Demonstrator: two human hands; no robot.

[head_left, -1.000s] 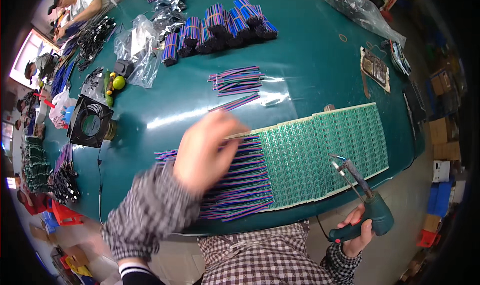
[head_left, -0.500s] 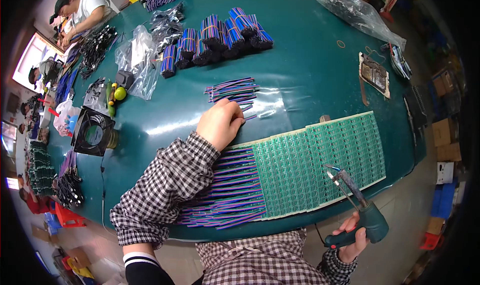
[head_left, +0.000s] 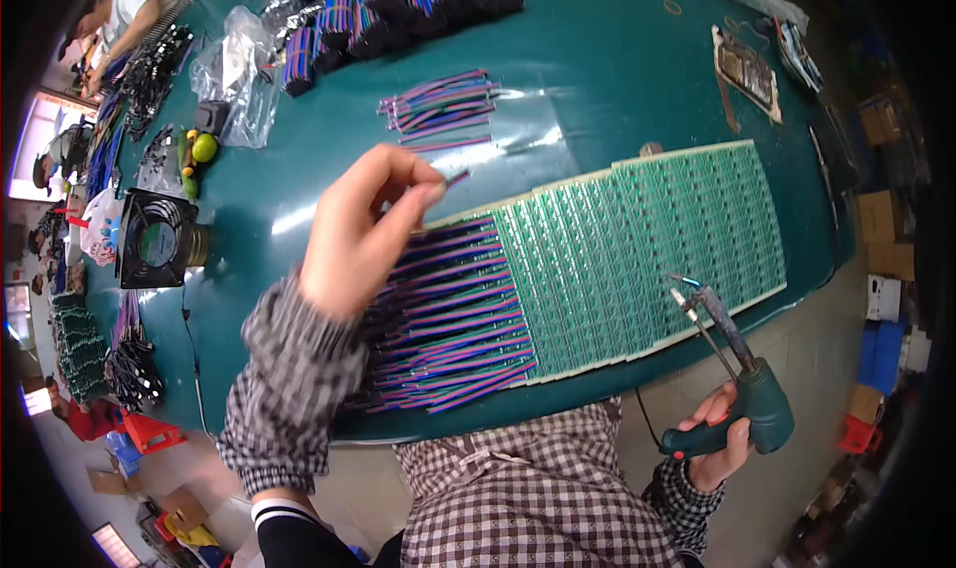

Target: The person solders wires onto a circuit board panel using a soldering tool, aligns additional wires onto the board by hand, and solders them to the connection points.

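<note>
My left hand (head_left: pixel 360 234) hovers just past the far left corner of the circuit boards, thumb and fingers pinched on a short ribbon wire (head_left: pixel 458 179) whose end sticks out to the right. Beyond it lies a loose pile of cut ribbon wires (head_left: pixel 443 110). The green circuit board panels (head_left: pixel 637 259) overlap in a row along the table's near edge. Many blue, pink and dark ribbon wires (head_left: pixel 458 314) extend left from the leftmost panel. At the right, my right hand (head_left: pixel 725 441) is closed round the handle of a dark green soldering gun (head_left: pixel 765 404), its tip above the panels.
Bundled wires (head_left: pixel 368 20) stand at the far side of the green table (head_left: pixel 597 80). A black fan (head_left: pixel 157 239), fruit (head_left: pixel 204 148) and plastic bags (head_left: pixel 239 75) are at the left. A worn tray (head_left: pixel 747 75) lies far right. Another person (head_left: pixel 134 15) works at the far left.
My left hand has come away from the loose wires, nearer and to the left, with a wire in its fingers. The soldering gun stays held over the boards. The whole view has shifted.
</note>
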